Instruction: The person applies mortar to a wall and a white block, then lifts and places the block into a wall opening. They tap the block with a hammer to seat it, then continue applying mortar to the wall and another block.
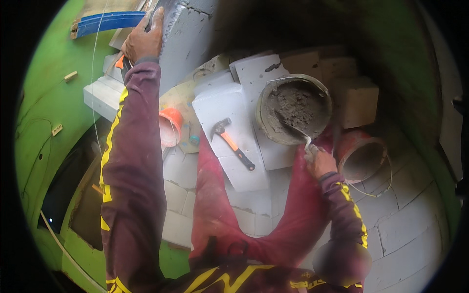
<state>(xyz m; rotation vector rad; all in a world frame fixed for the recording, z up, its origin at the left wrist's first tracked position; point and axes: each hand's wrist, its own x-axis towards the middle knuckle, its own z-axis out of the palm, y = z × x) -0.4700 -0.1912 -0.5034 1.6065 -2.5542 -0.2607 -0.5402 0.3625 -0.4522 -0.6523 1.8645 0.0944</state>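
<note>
Right hand (320,162) grips a trowel (308,140) in a bucket (265,127); a hammer (232,142) lies between a block (223,105)'s side edges; left hand (143,43)'s hold is unclear.

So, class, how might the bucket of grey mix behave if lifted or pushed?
The bucket would probably feel heavy for its size, given the dense-looking grey mix inside. That mix looks thick and lumpy, so it would likely slump rather than splash.

Mortar (295,100), grey; hammer handle (237,149), orange and black; block (246,179), white; sleeves (134,190), maroon with jagged yellow bands; trousers (207,200), muted red; small bucket (170,117), orange; strip (112,21), bright blue; and, to my eye, the painted surface (49,88), vivid green.
</note>
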